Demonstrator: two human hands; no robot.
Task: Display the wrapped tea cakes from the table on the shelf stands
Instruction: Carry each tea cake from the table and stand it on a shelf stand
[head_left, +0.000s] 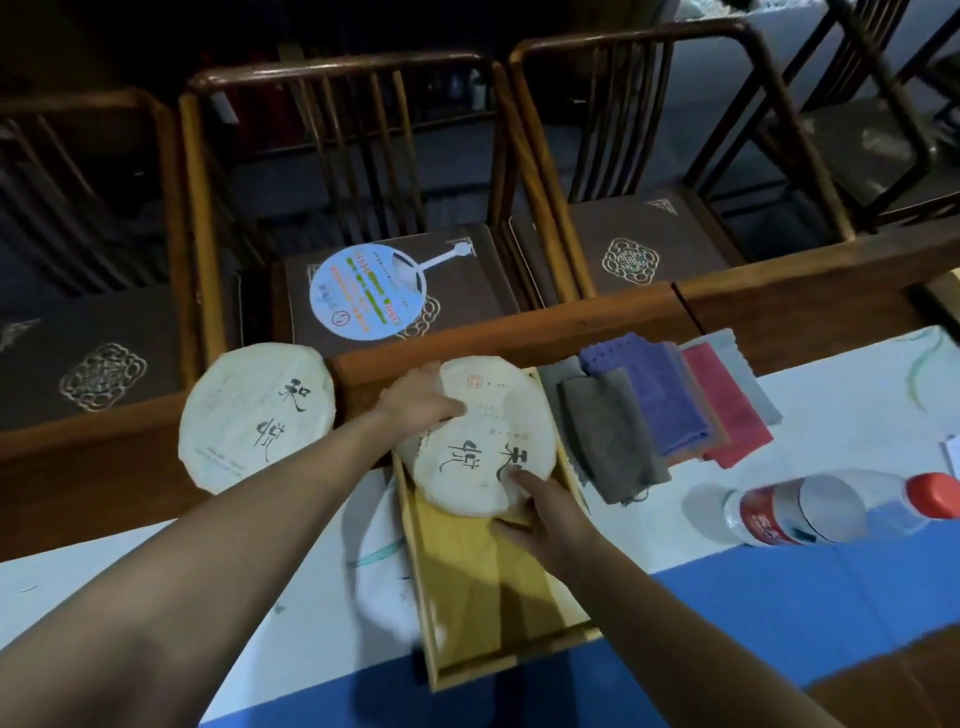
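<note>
**Both hands on a tea cake in a wooden tray**

The far half of the scene is dim: three chairs (343, 171) sit in shadow, and the small print on the paper wrappers is too blurred to read. The tray's (415, 561) far end is hidden under the cake.

The cake (485, 441) is a flat round disc in cream paper with large black brush characters and a small red seal. It lies at the far end of the tray, over a yellow cloth (467, 571). The left hand (421, 400) grips its far left edge, fingers over the top. The right hand (545, 514) grips its near right edge, thumb beneath.

A second cake (254, 415) stands tilted at the left, apart. Folded cloths (660, 405) and a lying bottle (831, 509) are at the right. A fan (369, 291) lies on the middle chair.
</note>
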